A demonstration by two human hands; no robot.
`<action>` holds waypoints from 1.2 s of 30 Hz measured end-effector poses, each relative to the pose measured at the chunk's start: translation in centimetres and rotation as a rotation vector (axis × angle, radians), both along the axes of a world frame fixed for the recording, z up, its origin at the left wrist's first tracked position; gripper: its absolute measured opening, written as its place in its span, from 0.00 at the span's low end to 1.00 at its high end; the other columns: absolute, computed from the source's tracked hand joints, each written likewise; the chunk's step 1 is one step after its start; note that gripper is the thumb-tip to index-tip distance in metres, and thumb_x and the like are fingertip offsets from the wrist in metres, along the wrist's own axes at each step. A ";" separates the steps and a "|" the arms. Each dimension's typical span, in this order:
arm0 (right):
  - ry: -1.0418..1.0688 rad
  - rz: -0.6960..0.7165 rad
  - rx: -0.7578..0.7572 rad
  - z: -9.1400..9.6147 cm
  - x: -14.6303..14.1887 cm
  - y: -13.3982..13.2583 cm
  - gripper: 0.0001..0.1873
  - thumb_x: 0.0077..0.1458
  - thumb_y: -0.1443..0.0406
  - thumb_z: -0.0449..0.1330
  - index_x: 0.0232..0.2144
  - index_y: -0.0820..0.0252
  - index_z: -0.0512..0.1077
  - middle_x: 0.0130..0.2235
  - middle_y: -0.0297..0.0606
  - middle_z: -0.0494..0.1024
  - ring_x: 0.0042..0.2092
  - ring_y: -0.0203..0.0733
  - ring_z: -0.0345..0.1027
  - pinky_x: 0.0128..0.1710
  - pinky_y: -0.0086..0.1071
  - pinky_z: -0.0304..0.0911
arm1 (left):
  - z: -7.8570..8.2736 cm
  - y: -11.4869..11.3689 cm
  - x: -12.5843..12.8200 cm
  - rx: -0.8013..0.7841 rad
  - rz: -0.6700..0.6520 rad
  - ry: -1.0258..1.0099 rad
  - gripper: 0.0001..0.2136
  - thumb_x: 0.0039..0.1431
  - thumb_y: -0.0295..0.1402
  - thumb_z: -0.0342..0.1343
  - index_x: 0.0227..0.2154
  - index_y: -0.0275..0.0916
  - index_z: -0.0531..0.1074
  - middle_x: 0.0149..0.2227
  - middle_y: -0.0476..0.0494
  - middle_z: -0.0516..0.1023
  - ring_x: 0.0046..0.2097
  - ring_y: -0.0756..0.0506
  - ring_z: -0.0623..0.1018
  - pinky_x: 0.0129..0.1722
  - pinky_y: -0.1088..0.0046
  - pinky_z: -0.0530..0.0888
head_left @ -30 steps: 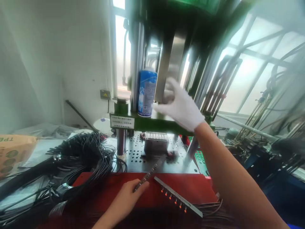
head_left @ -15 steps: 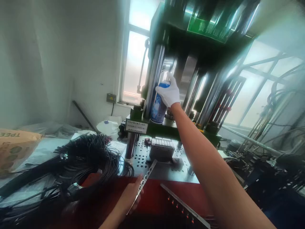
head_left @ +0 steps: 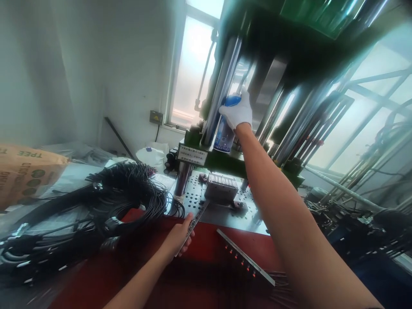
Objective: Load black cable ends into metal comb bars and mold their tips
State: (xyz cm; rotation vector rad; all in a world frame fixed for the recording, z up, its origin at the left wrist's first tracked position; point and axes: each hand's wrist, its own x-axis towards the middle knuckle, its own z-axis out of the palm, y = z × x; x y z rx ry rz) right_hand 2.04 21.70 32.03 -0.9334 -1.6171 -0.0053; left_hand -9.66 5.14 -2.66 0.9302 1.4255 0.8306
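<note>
My right hand (head_left: 240,112), in a white glove, is wrapped around a blue spray can (head_left: 224,136) that stands upright on the green ledge of the press (head_left: 222,162). Bare, my left hand (head_left: 180,237) grips a narrow metal strip with a row of holes (head_left: 197,219); the strip slants up toward the metal mould block (head_left: 221,189) on the perforated plate (head_left: 193,195). On the red surface (head_left: 206,257) to the right of that hand lies a second metal strip (head_left: 247,257) with small orange-red pieces along its edge.
A big bundle of black cables (head_left: 128,193) lies at the left, beside a brown paper sack (head_left: 30,176). Shiny steel columns (head_left: 222,90) of the press rise behind the can. Dark machinery and hoses (head_left: 350,231) fill the right side.
The view has shifted, so most things sit higher and further right. My left hand has moved the strip closer to the mould block. My right hand stays around the can.
</note>
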 end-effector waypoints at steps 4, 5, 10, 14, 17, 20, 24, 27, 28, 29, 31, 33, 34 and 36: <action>0.026 0.102 -0.106 1.2 2.1 -2.1 0.41 0.43 0.71 0.62 0.59 0.63 0.53 0.49 0.45 0.69 0.41 0.40 0.69 0.41 0.37 0.68 | 0.1 -0.1 -0.1 0.014 -0.012 0.016 0.38 0.46 0.70 0.31 0.23 0.36 0.66 0.15 0.50 0.63 0.14 0.51 0.63 0.11 0.77 0.56; 0.018 0.133 -0.097 1.2 3.0 -3.3 0.40 0.43 0.70 0.63 0.59 0.64 0.54 0.50 0.46 0.68 0.42 0.40 0.69 0.41 0.35 0.68 | 0.0 -0.1 -0.1 0.016 -0.013 0.015 0.38 0.46 0.70 0.32 0.24 0.36 0.66 0.16 0.50 0.64 0.14 0.51 0.63 0.11 0.77 0.56; -0.276 0.419 -0.174 -4.7 6.8 -12.8 0.44 0.45 0.66 0.64 0.62 0.52 0.51 0.50 0.39 0.69 0.45 0.42 0.69 0.40 0.34 0.68 | -0.4 0.2 0.2 -0.015 0.006 -0.014 0.38 0.45 0.70 0.34 0.24 0.35 0.68 0.15 0.49 0.65 0.14 0.50 0.64 0.11 0.77 0.56; -0.560 0.399 -0.492 -14.2 8.6 -18.0 0.35 0.40 0.70 0.64 0.53 0.53 0.64 0.45 0.37 0.73 0.40 0.41 0.72 0.41 0.35 0.70 | -0.4 0.6 0.3 -0.043 0.013 -0.017 0.41 0.43 0.71 0.31 0.24 0.35 0.68 0.15 0.47 0.66 0.14 0.49 0.65 0.11 0.75 0.58; -0.599 0.313 -0.621 -19.3 10.0 -17.7 0.30 0.41 0.69 0.62 0.50 0.54 0.65 0.46 0.38 0.73 0.43 0.42 0.71 0.46 0.36 0.68 | -0.1 0.5 0.4 -0.041 0.002 0.011 0.41 0.43 0.72 0.30 0.23 0.34 0.69 0.15 0.45 0.67 0.14 0.48 0.66 0.12 0.74 0.60; -0.519 0.231 -0.720 -21.3 10.6 -16.6 0.31 0.42 0.68 0.61 0.51 0.55 0.63 0.42 0.36 0.75 0.37 0.40 0.72 0.41 0.35 0.69 | 0.2 0.3 0.4 -0.020 -0.015 0.034 0.41 0.44 0.71 0.30 0.23 0.34 0.69 0.15 0.45 0.67 0.15 0.48 0.66 0.12 0.73 0.61; -0.539 0.395 -0.770 -22.3 9.5 -17.8 0.31 0.39 0.70 0.61 0.50 0.55 0.64 0.44 0.37 0.74 0.39 0.39 0.71 0.43 0.34 0.68 | 0.2 0.3 0.4 0.000 -0.028 0.044 0.41 0.46 0.70 0.28 0.23 0.34 0.69 0.14 0.43 0.68 0.14 0.47 0.67 0.12 0.72 0.61; -0.535 0.442 -0.818 -23.2 8.8 -18.0 0.32 0.39 0.70 0.61 0.50 0.55 0.64 0.41 0.36 0.74 0.37 0.38 0.71 0.41 0.34 0.68 | 0.0 0.2 0.3 0.007 -0.029 0.029 0.40 0.48 0.69 0.28 0.24 0.34 0.69 0.15 0.40 0.71 0.15 0.46 0.67 0.13 0.72 0.61; -0.508 0.411 -0.833 -23.4 8.6 -17.7 0.32 0.40 0.70 0.61 0.51 0.55 0.63 0.39 0.35 0.74 0.35 0.37 0.70 0.38 0.33 0.68 | -0.1 0.2 0.2 0.004 -0.026 0.019 0.40 0.49 0.68 0.29 0.25 0.34 0.69 0.15 0.40 0.71 0.15 0.46 0.67 0.13 0.72 0.62; -0.476 0.377 -0.836 -23.5 8.4 -17.4 0.33 0.40 0.69 0.61 0.52 0.54 0.62 0.38 0.34 0.74 0.33 0.37 0.70 0.36 0.33 0.68 | -0.1 0.2 0.1 0.000 -0.024 0.007 0.40 0.50 0.68 0.29 0.26 0.33 0.69 0.15 0.40 0.72 0.15 0.46 0.68 0.13 0.72 0.62; -0.432 0.356 -0.829 -23.6 7.9 -17.3 0.32 0.42 0.68 0.61 0.52 0.54 0.61 0.37 0.33 0.74 0.32 0.36 0.68 0.33 0.31 0.68 | -0.2 0.3 0.0 -0.014 -0.022 -0.019 0.39 0.50 0.67 0.30 0.27 0.33 0.69 0.15 0.40 0.72 0.16 0.45 0.69 0.14 0.72 0.63; -0.455 0.430 -0.851 -23.5 7.2 -17.8 0.32 0.41 0.68 0.61 0.51 0.54 0.61 0.37 0.33 0.73 0.32 0.35 0.68 0.34 0.30 0.67 | -0.1 0.3 -0.3 -0.029 -0.025 -0.049 0.39 0.50 0.67 0.30 0.27 0.33 0.70 0.15 0.39 0.71 0.15 0.46 0.68 0.14 0.72 0.62; -0.483 0.479 -0.875 -23.5 6.9 -18.1 0.32 0.41 0.69 0.61 0.51 0.53 0.62 0.37 0.32 0.73 0.31 0.35 0.68 0.34 0.30 0.67 | -0.1 0.3 -0.4 -0.036 -0.028 -0.066 0.39 0.50 0.67 0.30 0.26 0.33 0.69 0.15 0.39 0.72 0.15 0.46 0.68 0.13 0.73 0.62; -0.516 0.530 -0.925 -23.5 6.6 -18.1 0.32 0.40 0.70 0.61 0.50 0.53 0.62 0.36 0.32 0.74 0.31 0.35 0.68 0.34 0.30 0.67 | -0.1 0.3 -0.6 -0.049 -0.034 -0.101 0.39 0.50 0.68 0.30 0.25 0.34 0.68 0.16 0.38 0.73 0.15 0.47 0.67 0.13 0.73 0.61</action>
